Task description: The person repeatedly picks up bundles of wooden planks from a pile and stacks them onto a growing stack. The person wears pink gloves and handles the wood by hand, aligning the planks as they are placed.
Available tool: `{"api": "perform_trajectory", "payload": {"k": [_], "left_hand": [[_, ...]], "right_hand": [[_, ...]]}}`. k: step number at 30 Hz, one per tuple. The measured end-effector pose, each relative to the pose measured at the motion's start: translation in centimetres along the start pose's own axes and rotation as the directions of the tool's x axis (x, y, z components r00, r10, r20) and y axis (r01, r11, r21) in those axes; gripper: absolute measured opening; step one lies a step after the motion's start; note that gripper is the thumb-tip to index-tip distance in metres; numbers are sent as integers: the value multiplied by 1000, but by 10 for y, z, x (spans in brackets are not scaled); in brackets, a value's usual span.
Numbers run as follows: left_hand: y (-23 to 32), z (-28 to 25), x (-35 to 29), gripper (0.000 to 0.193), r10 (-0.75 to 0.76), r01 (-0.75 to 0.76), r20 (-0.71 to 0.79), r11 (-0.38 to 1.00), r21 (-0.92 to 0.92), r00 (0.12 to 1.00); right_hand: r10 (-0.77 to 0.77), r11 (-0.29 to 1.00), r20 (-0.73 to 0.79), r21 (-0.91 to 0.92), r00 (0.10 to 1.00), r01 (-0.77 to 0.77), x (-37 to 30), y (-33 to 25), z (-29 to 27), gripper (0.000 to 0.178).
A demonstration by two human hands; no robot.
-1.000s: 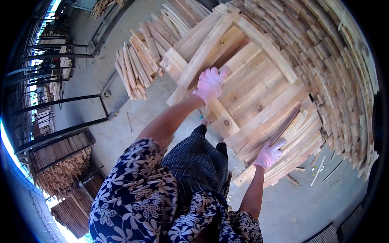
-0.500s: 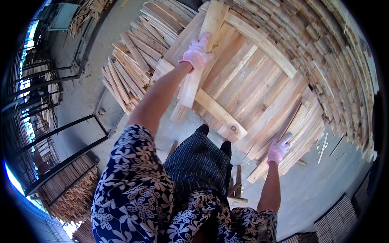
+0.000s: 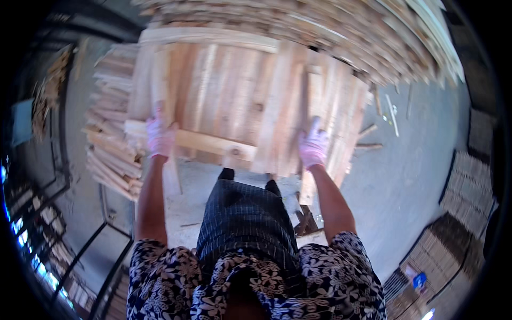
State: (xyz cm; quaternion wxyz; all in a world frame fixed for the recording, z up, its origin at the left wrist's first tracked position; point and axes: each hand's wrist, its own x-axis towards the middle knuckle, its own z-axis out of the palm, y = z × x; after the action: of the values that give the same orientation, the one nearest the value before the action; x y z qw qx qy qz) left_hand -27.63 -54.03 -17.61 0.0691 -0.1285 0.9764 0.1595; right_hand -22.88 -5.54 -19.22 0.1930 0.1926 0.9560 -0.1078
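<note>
Pink-white gloves cover both of my hands. My left hand (image 3: 160, 137) is closed around an upright-lying wooden board (image 3: 161, 74) at the left of the pallet-like layer of planks (image 3: 226, 88). At the right, my right hand (image 3: 313, 145) grips another long board (image 3: 315, 96), one finger stretched along it. A crosswise batten (image 3: 216, 144) with a dark knot lies over the planks' near side, beside my left hand. Along their far side runs a second batten (image 3: 213, 36). The undersides of the boards and my thumbs' hold are partly hidden, and motion blurs the view.
A tall stack of boards (image 3: 341, 26) stands at the far side. Loose wood pieces (image 3: 114, 144) are heaped at the left. Dark metal frames (image 3: 96, 250) stand at the lower left. Scraps (image 3: 393, 114) lie on the floor at right, near bundled stacks (image 3: 466, 181).
My view has turned, so the planks now lie straighter before me. My left hand has come nearer with its board, off the far end. My right hand still holds its board.
</note>
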Motion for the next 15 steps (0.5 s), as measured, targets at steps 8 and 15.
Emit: {"api": "perform_trajectory", "payload": {"k": [8, 15], "left_hand": [[121, -8, -31, 95, 32, -23, 24, 955, -294, 999], [197, 61, -5, 97, -105, 92, 50, 972, 215, 993]], "right_hand": [[53, 846, -184, 530, 982, 54, -23, 106, -14, 89], [172, 886, -109, 451, 979, -106, 60, 248, -48, 82]]}}
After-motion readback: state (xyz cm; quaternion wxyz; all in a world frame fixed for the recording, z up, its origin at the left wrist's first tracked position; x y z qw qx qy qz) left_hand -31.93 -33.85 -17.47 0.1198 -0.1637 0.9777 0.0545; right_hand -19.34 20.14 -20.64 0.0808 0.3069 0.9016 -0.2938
